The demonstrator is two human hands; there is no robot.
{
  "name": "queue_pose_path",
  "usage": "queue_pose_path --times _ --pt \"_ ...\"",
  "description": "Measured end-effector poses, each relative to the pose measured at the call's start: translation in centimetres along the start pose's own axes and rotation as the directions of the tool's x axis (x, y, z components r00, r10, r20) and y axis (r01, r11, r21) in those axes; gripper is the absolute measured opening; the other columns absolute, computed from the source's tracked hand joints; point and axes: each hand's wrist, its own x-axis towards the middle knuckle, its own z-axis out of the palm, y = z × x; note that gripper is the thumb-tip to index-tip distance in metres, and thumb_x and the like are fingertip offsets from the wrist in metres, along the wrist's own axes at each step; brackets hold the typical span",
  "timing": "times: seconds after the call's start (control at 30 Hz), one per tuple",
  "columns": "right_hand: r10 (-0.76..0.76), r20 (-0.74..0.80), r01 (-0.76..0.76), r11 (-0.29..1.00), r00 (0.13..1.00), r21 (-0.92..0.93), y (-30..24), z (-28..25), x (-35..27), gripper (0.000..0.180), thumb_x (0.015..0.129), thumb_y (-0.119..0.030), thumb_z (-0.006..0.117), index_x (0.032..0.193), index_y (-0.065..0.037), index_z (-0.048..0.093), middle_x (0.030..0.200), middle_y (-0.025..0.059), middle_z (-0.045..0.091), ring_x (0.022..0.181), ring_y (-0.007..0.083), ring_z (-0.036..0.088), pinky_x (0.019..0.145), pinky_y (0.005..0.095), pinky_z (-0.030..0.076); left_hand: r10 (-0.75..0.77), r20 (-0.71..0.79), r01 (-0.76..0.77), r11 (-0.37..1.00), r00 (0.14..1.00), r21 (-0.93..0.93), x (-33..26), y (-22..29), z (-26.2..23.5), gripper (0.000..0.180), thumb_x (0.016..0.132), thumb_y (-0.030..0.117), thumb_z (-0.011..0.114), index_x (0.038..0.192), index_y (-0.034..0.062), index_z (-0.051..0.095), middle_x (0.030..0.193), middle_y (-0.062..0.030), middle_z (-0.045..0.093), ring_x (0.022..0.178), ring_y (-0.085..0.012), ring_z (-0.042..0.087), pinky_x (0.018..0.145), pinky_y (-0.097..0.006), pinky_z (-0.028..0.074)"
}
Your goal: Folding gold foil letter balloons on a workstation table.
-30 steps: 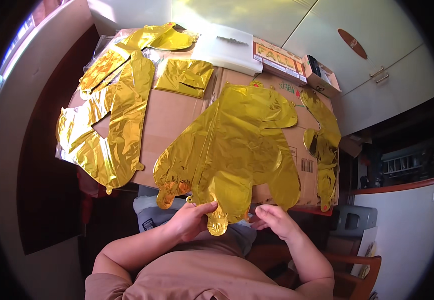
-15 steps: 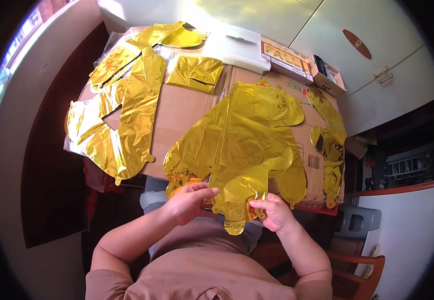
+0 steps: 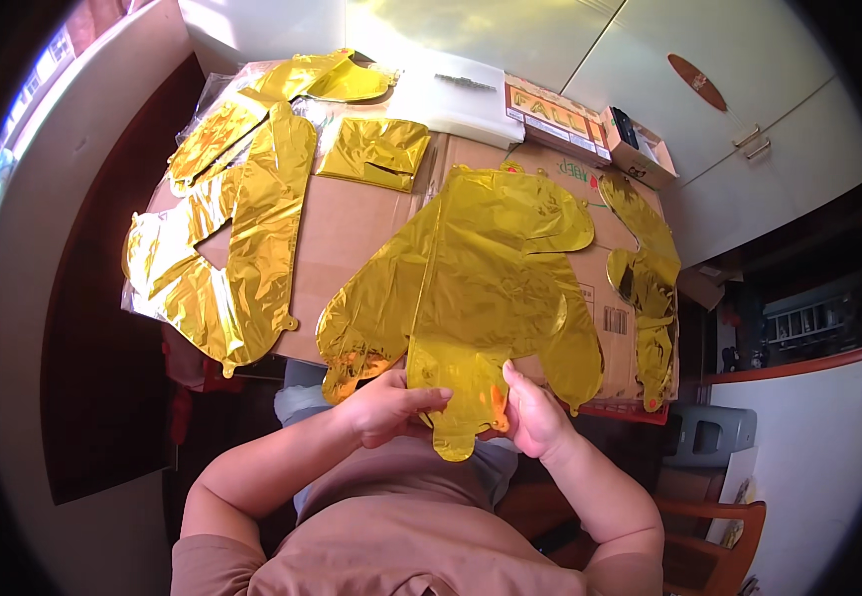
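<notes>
A flat, uninflated gold foil balloon (image 3: 486, 258) lies over the near part of the cardboard, its lower end hanging past the edge toward me. My left hand (image 3: 391, 405) grips the left border of that end, thumb on top and fingers underneath. At the opposite border my right hand (image 3: 538, 415) holds the foil, its thumb pointing up along the edge and its other fingers mostly hidden. A bright orange patch shows on the foil beside the right hand. Beneath this balloon spreads more gold foil (image 3: 366, 298), and I cannot tell whether it is a separate piece.
More flat gold foil balloons lie on the cardboard (image 3: 352, 223): a large one (image 3: 272, 199) at left, a folded piece (image 3: 376, 151) behind, a wavy one (image 3: 649, 263) at right. A white box (image 3: 466, 99), a printed box (image 3: 560, 119) and an open small box (image 3: 640, 149) line the back.
My right thumb has shifted from pinching over the foil to pointing up along its edge. The balloon's lower end looks flatter. The whole view has shifted slightly.
</notes>
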Motion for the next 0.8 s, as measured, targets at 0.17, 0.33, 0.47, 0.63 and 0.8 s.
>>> queue_pose_path --times 0.17,0.33,0.47,0.63,0.8 --pt "-0.028 -0.094 0.025 0.999 0.995 -0.035 1.0 -0.1 0.7 0.037 0.103 -0.032 0.040 0.125 -0.004 0.049 0.113 0.0106 0.062 0.098 0.0203 0.064 0.074 0.0394 0.057 0.002 0.001 -0.002 1.000 1.000 0.031 0.2 -0.1 0.4 0.042 0.094 0.012 0.060 0.133 0.0048 0.047 0.124 -0.0107 0.060 0.111 -0.0264 0.061 0.092 -0.048 0.052" --pt "-0.225 -0.057 0.218 0.971 0.973 -0.101 1.5 0.4 1.1 0.024 0.098 -0.015 0.051 0.118 -0.002 0.053 0.107 0.0081 0.064 0.094 0.0163 0.064 0.081 0.0337 0.054 0.000 -0.038 0.001 0.999 0.999 0.033 0.7 -0.2 -0.2 0.041 0.093 0.012 0.059 0.132 0.0040 0.048 0.123 -0.0113 0.060 0.113 -0.0276 0.060 0.091 -0.047 0.052" --pt "-0.282 -0.054 0.280 0.959 0.958 -0.047 1.7 0.1 1.6 0.022 0.095 -0.007 0.055 0.115 0.000 0.056 0.109 0.0075 0.064 0.095 0.0143 0.063 0.087 0.0298 0.050 -0.018 -0.121 0.025 0.998 0.993 0.061 -0.3 1.1 -0.2 0.035 0.092 0.015 0.062 0.124 0.0022 0.055 0.117 -0.0114 0.062 0.106 -0.0244 0.062 0.088 -0.046 0.054" --pt "-0.248 -0.031 0.248 0.969 0.968 0.005 2.6 0.9 1.7 0.024 0.095 -0.007 0.055 0.118 0.001 0.056 0.112 0.0085 0.064 0.099 0.0157 0.062 0.089 0.0311 0.050 0.078 -0.194 -0.031 0.971 0.978 0.236 -0.1 1.2 0.0 0.031 0.091 0.019 0.064 0.115 -0.0002 0.060 0.107 -0.0099 0.065 0.094 -0.0197 0.065 0.084 -0.039 0.056" --pt "-0.238 -0.049 0.239 0.971 0.970 0.016 2.4 0.3 1.6 0.025 0.095 -0.008 0.055 0.119 0.001 0.054 0.115 0.0090 0.063 0.100 0.0165 0.062 0.090 0.0323 0.050 0.055 -0.195 -0.005 0.969 0.979 0.248 -0.6 1.9 0.6 0.031 0.091 0.018 0.064 0.115 -0.0007 0.060 0.103 -0.0088 0.067 0.095 -0.0197 0.066 0.081 -0.037 0.056"
